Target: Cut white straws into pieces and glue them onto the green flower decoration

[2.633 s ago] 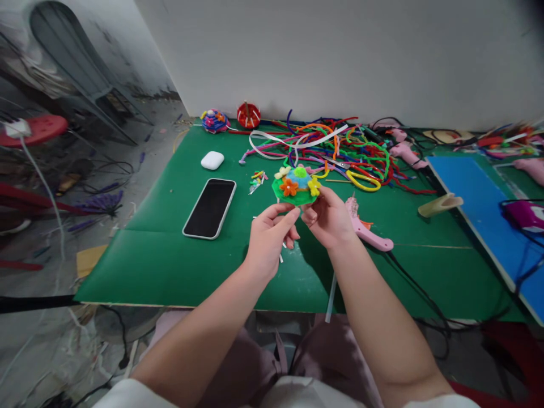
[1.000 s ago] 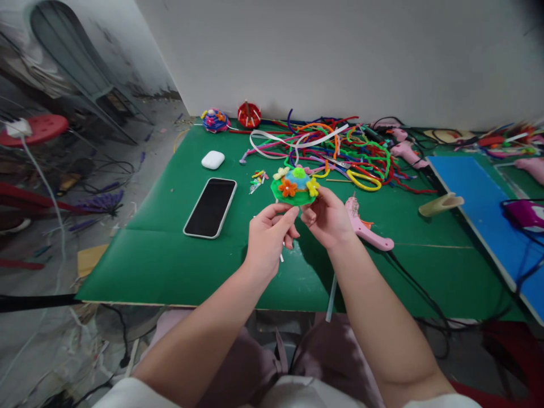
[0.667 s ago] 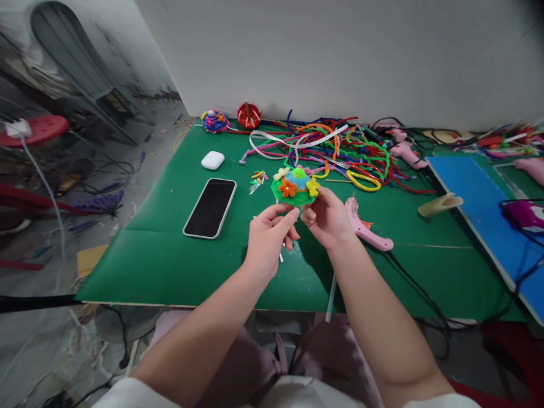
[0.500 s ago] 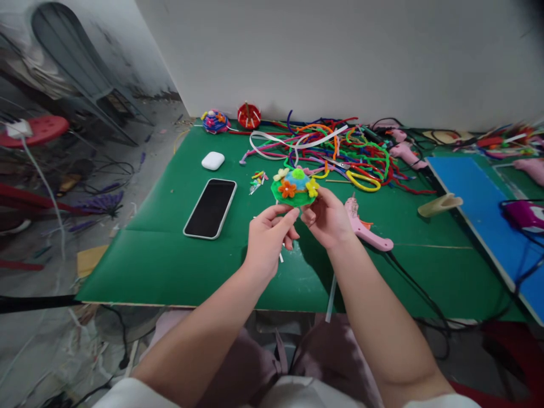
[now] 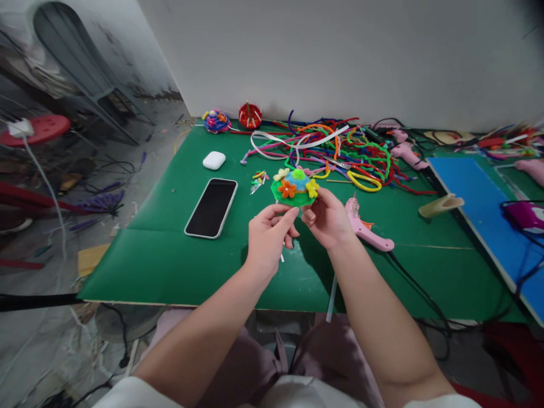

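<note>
Between my two hands is a small pipe-cleaner hat (image 5: 296,182), with a green brim, a blue crown and orange, yellow and cream flowers on it. My left hand (image 5: 268,231) pinches it from below at the near left. Closed at its right edge is my right hand (image 5: 330,218), thumb and fingers bent against the brim. The fingertips behind the brim are hidden. Just right of my right hand a pink glue gun (image 5: 369,233) lies on the green table (image 5: 161,263). A clear glue stick (image 5: 332,300) juts out below my right wrist.
A phone (image 5: 211,208) and a white earbud case (image 5: 214,160) lie on the left. Behind the hat spreads a tangle of pipe cleaners (image 5: 314,144) with scissors (image 5: 361,179). Two small domed crafts (image 5: 216,121) stand at the back left. At right are a beige tube (image 5: 441,205) and a blue board (image 5: 476,209).
Almost nothing differs. The whole view has shifted very slightly, while both hands keep the hat in the same place.
</note>
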`<state>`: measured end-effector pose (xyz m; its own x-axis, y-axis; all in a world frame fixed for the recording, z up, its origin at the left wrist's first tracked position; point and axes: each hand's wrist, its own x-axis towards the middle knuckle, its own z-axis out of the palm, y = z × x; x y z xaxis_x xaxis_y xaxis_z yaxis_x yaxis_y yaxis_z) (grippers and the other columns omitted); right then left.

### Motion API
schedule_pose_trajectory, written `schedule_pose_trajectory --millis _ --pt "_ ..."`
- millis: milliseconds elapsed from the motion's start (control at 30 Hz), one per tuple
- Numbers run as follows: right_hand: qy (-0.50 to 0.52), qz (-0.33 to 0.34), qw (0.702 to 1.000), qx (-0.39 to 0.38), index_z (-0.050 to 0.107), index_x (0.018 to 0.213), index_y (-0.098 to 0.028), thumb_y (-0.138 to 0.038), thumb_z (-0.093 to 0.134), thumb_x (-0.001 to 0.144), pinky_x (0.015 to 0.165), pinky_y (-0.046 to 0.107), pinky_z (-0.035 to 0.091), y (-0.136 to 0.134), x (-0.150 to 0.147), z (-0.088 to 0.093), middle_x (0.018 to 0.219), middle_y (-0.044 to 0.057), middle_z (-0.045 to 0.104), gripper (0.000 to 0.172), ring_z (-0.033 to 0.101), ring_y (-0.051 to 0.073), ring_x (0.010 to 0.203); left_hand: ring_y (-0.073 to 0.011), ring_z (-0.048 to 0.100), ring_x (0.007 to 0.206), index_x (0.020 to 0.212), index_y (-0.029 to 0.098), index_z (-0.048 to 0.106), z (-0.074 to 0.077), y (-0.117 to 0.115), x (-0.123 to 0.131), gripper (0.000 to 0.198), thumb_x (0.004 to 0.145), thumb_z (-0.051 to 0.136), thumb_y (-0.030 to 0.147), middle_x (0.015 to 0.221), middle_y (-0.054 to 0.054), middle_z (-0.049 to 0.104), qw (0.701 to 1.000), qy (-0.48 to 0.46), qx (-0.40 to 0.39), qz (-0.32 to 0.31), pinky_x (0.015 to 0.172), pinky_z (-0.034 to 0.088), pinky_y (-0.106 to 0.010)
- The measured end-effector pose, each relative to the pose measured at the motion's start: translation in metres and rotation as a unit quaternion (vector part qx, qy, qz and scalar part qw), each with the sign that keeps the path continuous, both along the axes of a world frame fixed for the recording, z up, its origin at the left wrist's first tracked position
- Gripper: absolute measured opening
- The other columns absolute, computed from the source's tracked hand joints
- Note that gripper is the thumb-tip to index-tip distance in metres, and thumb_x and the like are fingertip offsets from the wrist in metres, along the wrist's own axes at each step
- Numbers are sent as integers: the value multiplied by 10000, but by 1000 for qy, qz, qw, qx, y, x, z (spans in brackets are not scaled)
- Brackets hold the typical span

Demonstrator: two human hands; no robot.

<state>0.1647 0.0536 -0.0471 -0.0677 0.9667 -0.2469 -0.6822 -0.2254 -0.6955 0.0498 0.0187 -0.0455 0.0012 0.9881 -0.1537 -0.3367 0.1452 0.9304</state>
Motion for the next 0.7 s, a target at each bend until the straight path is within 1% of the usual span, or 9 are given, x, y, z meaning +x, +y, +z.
schedule_pose_trajectory --millis 333,533,700 --pt "25 6 1000 -14 548 657 -168 -263 514 779 319 154 292 0 -1 2 468 -63 497 158 389 37 325 -13 397 288 738 150 590 -6 1 1 180 726 678 307 456 63 555 998 39 49 15 306 287 -121" --pt "18 7 1000 -11 535 661 -178 -293 565 745 330 155 286 0 0 1 478 -75 490 146 375 31 331 -19 420 298 745 150 596 -7 1 2 189 727 676 320 463 56 566 998 47 45 1 317 309 -122" --pt "27 -4 1000 -8 517 650 -182 -282 548 755 329 154 271 1 1 0 465 -76 478 148 379 31 325 -32 442 314 799 150 611 -6 1 3 212 710 685 327 454 55 563 998 50 32 -2 335 335 -129"
